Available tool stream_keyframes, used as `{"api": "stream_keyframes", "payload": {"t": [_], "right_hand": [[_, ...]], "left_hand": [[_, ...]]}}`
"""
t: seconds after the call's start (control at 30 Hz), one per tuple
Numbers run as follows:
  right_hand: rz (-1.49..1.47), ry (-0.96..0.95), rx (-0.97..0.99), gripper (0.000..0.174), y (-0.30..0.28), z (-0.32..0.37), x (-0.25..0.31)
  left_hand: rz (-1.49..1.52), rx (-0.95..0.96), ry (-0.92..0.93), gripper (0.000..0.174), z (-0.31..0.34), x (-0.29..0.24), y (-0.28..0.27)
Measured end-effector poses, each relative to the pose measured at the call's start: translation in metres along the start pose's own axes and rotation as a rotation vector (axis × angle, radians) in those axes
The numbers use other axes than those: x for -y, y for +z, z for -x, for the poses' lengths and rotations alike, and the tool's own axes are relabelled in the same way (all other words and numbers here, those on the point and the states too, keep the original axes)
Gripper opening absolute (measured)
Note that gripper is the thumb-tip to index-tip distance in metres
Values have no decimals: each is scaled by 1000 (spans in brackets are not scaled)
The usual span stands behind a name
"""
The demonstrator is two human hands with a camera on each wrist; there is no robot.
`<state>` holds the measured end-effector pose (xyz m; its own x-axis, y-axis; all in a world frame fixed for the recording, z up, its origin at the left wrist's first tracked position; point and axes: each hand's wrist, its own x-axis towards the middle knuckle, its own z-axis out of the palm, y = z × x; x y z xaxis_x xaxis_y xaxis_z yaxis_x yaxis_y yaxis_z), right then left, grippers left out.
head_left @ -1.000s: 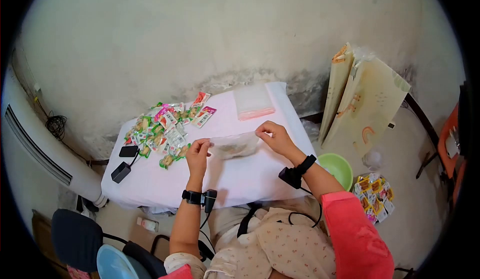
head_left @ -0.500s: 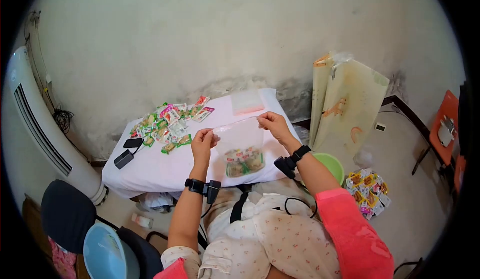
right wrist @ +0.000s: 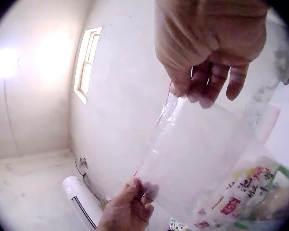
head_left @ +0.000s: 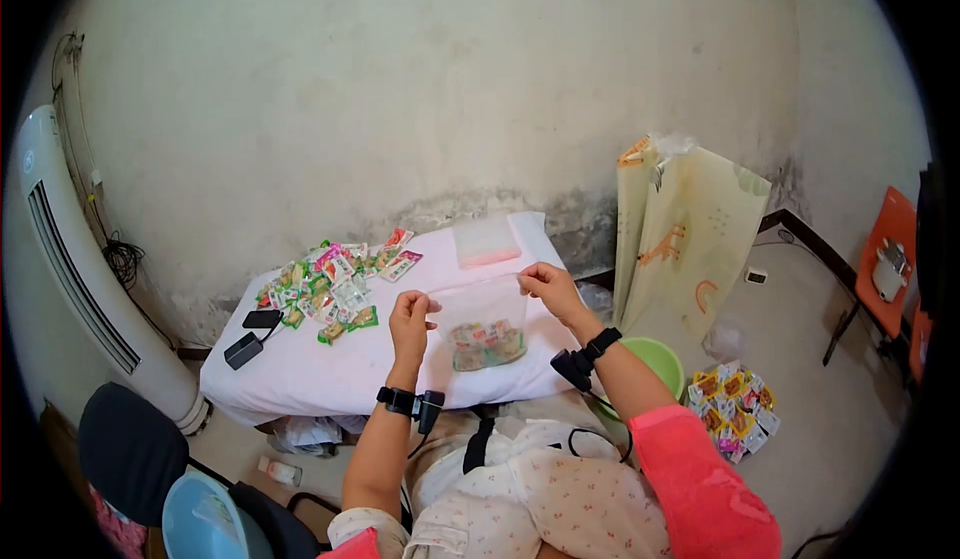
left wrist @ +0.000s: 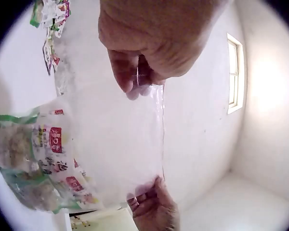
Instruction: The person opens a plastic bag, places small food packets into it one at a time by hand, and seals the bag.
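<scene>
A clear plastic bag (head_left: 480,309) hangs upright between both hands over the near part of the table. My left hand (head_left: 408,321) pinches one top corner, and the other top corner is pinched by my right hand (head_left: 550,292). Several small green-and-white snack packets (head_left: 485,345) lie at the bottom of the bag; their red labels show through the plastic in the left wrist view. Along the bag's top edge the two sides lie close together, stretched straight between the fingers.
Loose snack packets (head_left: 330,284) are heaped on the white-covered table (head_left: 300,364), left of the bag. Flat clear bags (head_left: 485,241) lie stacked at the back. Two black devices (head_left: 243,350) sit at the left. A green basin (head_left: 650,364) and more packets (head_left: 735,409) are on the floor.
The bag, seen foreshortened at first, now hangs down with its packets in view. Both hands still pinch its top corners, and they sit slightly lower in the head view than half a second ago.
</scene>
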<state>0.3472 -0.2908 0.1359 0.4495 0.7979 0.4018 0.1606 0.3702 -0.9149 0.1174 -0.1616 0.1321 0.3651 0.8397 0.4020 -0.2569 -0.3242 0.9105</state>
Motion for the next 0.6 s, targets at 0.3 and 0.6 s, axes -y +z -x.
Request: {"api": "stream_keyframes", "payload": {"t": [0.3, 0.6], "right_hand": [[68, -20, 12, 13, -3, 5, 0], [87, -18, 41, 15, 0, 4, 6]], "left_hand": [[-49, -17, 2, 10, 6, -4, -1], [-102, -49, 44, 10, 4, 5, -2]]}}
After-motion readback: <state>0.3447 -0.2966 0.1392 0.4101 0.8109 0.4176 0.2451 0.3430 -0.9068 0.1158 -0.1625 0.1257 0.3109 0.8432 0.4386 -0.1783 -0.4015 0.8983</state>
